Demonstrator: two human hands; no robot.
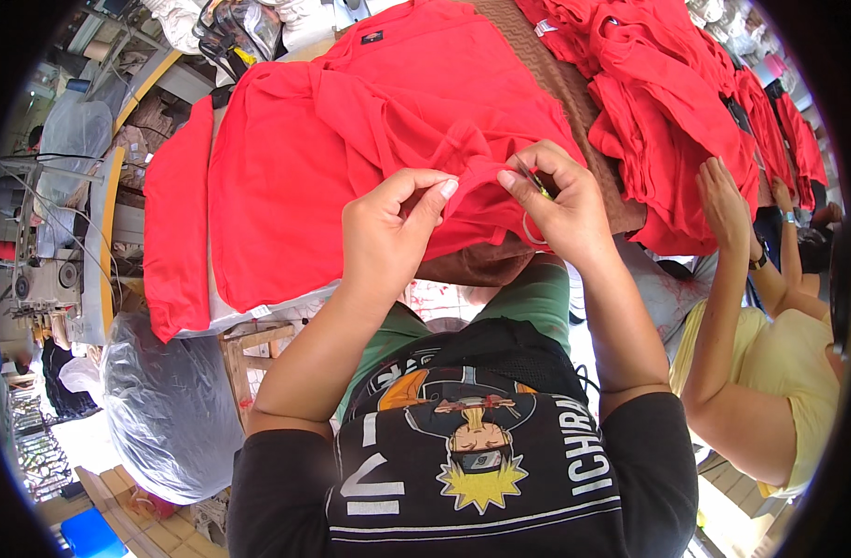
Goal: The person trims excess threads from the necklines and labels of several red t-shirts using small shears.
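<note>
A red long-sleeved garment (277, 177) lies spread over the table in front of me, with a small dark label near its far edge. My left hand (388, 223) is closed, pinching an edge of the red cloth between thumb and forefinger. A short way to the right, my right hand (570, 205) is closed too. It grips the same strip of cloth at thumb and forefinger and also holds small scissors (541, 184). Their dark blades point up past the fingers, and a pale loop shows below the thumb. The stretch of cloth between both hands is raised and bunched.
More red garments (667, 112) are heaped at the right on a brown cloth (574, 84). A co-worker's hand (723, 200) touches that heap. A large plastic-wrapped bundle (165, 409) stands at lower left, below a sewing machine (49, 279). A wooden stool (244, 358) is beside it.
</note>
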